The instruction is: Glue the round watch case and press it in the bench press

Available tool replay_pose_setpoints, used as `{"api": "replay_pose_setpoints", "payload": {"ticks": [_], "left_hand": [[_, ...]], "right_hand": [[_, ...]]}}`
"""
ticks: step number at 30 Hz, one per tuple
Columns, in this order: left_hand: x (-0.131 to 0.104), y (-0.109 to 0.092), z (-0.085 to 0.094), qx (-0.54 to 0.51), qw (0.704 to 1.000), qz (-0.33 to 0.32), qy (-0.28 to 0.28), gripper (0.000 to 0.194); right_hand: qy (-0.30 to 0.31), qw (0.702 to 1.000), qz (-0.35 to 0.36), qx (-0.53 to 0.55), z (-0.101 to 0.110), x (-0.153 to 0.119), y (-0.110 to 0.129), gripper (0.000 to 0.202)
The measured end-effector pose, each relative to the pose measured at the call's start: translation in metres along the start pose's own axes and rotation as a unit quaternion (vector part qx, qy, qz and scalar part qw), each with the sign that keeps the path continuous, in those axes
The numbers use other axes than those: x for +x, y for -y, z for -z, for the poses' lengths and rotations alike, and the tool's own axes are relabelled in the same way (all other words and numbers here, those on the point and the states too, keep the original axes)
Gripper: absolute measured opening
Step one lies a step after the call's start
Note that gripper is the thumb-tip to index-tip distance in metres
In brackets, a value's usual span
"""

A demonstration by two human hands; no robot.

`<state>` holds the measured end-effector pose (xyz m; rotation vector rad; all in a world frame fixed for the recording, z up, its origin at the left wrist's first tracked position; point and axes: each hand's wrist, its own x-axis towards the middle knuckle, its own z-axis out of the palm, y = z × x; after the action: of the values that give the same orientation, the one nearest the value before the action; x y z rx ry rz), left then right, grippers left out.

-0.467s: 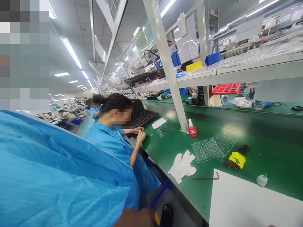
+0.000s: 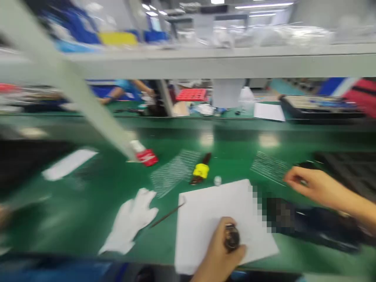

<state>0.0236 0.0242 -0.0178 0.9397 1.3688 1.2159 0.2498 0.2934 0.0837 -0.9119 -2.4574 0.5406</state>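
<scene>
The picture is motion-blurred. My left hand (image 2: pixel 216 254) comes up from the bottom edge and grips a small dark round part (image 2: pixel 232 237) over a white sheet (image 2: pixel 205 211) on the green bench. My right hand (image 2: pixel 308 186) reaches in from the right, its fingers drawn together beside a clear blister tray (image 2: pixel 270 166). Blur hides whether those fingers hold anything.
Left of the sheet lie a white glove (image 2: pixel 132 219) and a thin hex key (image 2: pixel 167 215). Behind are another clear tray (image 2: pixel 173 172), a yellow tool (image 2: pixel 201 171), a small white bottle (image 2: pixel 217 180), a red bottle (image 2: pixel 145 156) by a slanted post (image 2: pixel 73 90), and a black tray (image 2: pixel 349 168).
The view has swung right, away from the seated co-workers and onto the bench. Both my hands have come into view, the left one gripping the dark part.
</scene>
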Motion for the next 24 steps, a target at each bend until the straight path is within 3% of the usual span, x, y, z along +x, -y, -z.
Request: {"api": "replay_pose_setpoints", "payload": {"ticks": [2, 4, 6, 8, 10, 13, 18, 24], "left_hand": [[0.01, 0.008, -0.005, -0.018, 0.999, 0.021, -0.031, 0.051], [0.014, 0.012, -0.005, -0.024, 0.998, 0.042, -0.042, 0.051], [0.012, 0.01, -0.004, -0.02, 0.998, 0.049, -0.046, 0.049], [0.009, 0.005, -0.006, -0.011, 0.997, 0.049, -0.051, 0.048], [0.007, 0.001, -0.008, -0.004, 0.997, 0.049, -0.058, 0.048], [0.008, -0.003, -0.01, -0.004, 0.996, 0.05, -0.07, 0.048], [0.009, -0.004, -0.009, -0.01, 0.996, 0.055, -0.075, 0.049], [0.008, 0.001, -0.01, -0.005, 0.995, 0.048, -0.085, 0.048]], "right_hand": [[0.049, 0.998, -0.047, 0.01, 0.031, -0.04, 0.0, 0.035], [0.056, 0.995, -0.078, 0.028, 0.041, -0.064, 0.006, 0.023], [0.056, 0.997, -0.046, -0.001, 0.037, -0.077, 0.009, 0.022], [0.075, 0.993, 0.041, -0.086, 0.03, -0.085, 0.009, 0.026], [0.104, 0.97, 0.117, -0.184, 0.024, -0.089, 0.007, 0.03], [0.15, 0.944, 0.144, -0.257, 0.02, -0.085, 0.007, 0.03], [0.195, 0.934, 0.142, -0.265, 0.021, -0.07, 0.018, 0.029], [0.206, 0.933, 0.159, -0.25, 0.02, -0.064, 0.023, 0.029]]}}
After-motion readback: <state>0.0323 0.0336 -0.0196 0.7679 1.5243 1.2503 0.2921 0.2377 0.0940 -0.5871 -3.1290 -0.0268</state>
